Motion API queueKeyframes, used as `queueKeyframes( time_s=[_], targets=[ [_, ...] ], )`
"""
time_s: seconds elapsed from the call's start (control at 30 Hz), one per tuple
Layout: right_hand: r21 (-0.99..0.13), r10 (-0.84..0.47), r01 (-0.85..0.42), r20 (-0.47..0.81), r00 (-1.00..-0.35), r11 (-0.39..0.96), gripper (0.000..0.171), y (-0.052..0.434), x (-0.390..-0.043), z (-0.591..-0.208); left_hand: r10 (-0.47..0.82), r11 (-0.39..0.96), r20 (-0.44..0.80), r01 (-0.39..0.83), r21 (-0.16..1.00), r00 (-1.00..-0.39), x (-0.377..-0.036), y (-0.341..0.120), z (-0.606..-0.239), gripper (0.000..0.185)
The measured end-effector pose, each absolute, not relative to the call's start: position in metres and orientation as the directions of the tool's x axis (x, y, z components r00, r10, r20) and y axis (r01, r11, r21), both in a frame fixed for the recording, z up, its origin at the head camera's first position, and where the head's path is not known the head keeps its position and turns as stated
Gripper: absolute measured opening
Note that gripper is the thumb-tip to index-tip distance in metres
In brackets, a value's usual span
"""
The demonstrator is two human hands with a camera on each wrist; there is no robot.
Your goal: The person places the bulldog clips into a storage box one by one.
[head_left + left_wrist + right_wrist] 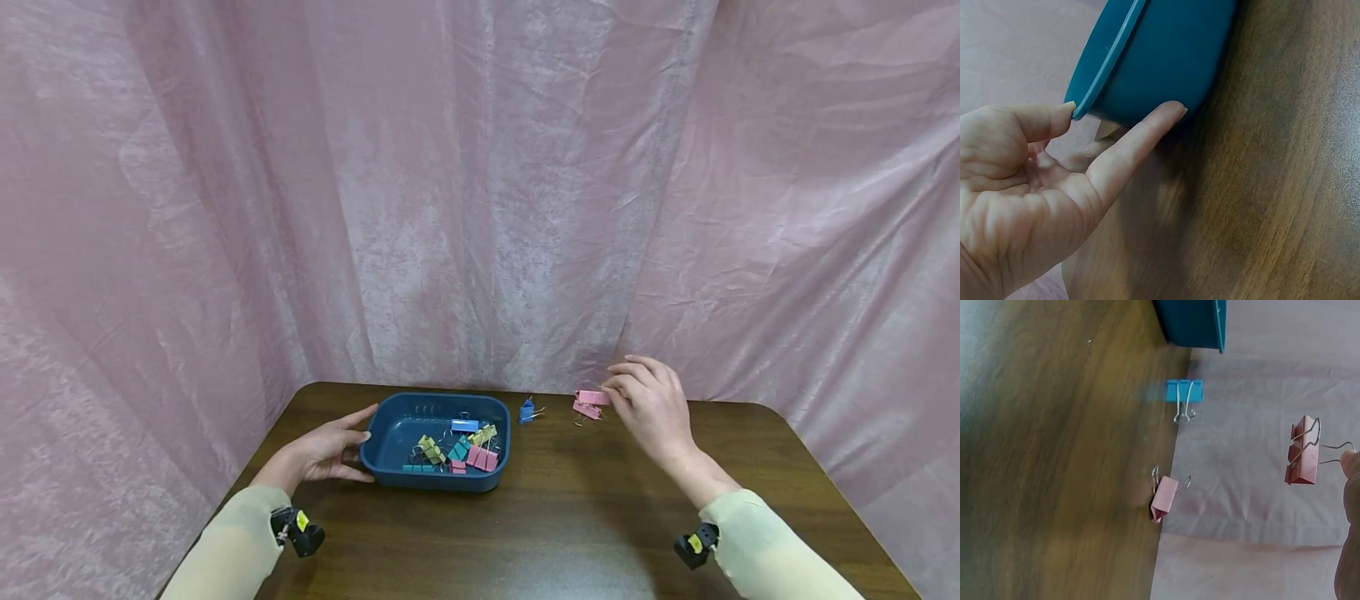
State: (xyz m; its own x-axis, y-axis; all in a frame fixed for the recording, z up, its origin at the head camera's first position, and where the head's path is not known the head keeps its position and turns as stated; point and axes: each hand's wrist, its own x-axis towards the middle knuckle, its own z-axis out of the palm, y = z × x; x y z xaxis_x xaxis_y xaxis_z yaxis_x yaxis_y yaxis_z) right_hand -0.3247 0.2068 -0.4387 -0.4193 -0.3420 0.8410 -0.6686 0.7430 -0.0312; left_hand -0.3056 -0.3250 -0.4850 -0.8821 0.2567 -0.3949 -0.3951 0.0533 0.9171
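Clearly, the right hand [652, 408] has its fingertips pinched on a wire handle of one pink binder clip [1304, 453], whose body hangs just beyond the fingers, raised above the table [570, 533]. Near those fingertips, to their left and lower down, a second pink clip [1164, 497] lies loose on the wood near its far edge. Further left of the same fingers, between them and the bin, sits a loose blue clip [527, 412]. Over at the left hand [327, 450], the fingers are spread and nearly straight against the outer wall of the blue bin [438, 483], and the thumb tip touches its rim. Inside the bin, to the right of the left fingers, lie another blue clip [465, 425], two yellow clips [432, 450], teal clips [459, 450] and more pink clips [482, 458], most of them gathered toward the end away from that hand. Beyond both hands' fingers hangs a pink curtain [480, 208], behind the table's far edge.
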Motion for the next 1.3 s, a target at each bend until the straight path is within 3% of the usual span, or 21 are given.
queueKeyframes(
  time_s=[0.3, 0.53, 1.03, 1.3],
  targets=[
    [-0.009, -0.347, -0.700, 0.863, -0.366, 0.715, 0.017, 0.195, -0.325, -0.434, 0.258, 0.052, -0.399, -0.399, 0.915, -0.880, -0.305, -0.325, -0.485, 0.061],
    [-0.017, -0.343, -0.707, 0.866, -0.363, 0.707, 0.005, 0.186, -0.326, -0.431, 0.258, 0.054, -0.400, -0.400, 0.915, -0.879, -0.305, -0.325, -0.485, 0.061],
    [-0.020, -0.339, -0.740, 0.881, -0.331, 0.673, 0.016, 0.167, -0.327, -0.426, 0.254, 0.050, -0.400, -0.401, 0.915, -0.881, -0.306, -0.325, -0.485, 0.060],
    [-0.029, -0.337, -0.736, 0.876, -0.345, 0.677, 0.006, 0.160, -0.327, -0.424, 0.254, 0.052, -0.404, -0.405, 0.913, -0.879, -0.305, -0.325, -0.483, 0.061]
  ],
)
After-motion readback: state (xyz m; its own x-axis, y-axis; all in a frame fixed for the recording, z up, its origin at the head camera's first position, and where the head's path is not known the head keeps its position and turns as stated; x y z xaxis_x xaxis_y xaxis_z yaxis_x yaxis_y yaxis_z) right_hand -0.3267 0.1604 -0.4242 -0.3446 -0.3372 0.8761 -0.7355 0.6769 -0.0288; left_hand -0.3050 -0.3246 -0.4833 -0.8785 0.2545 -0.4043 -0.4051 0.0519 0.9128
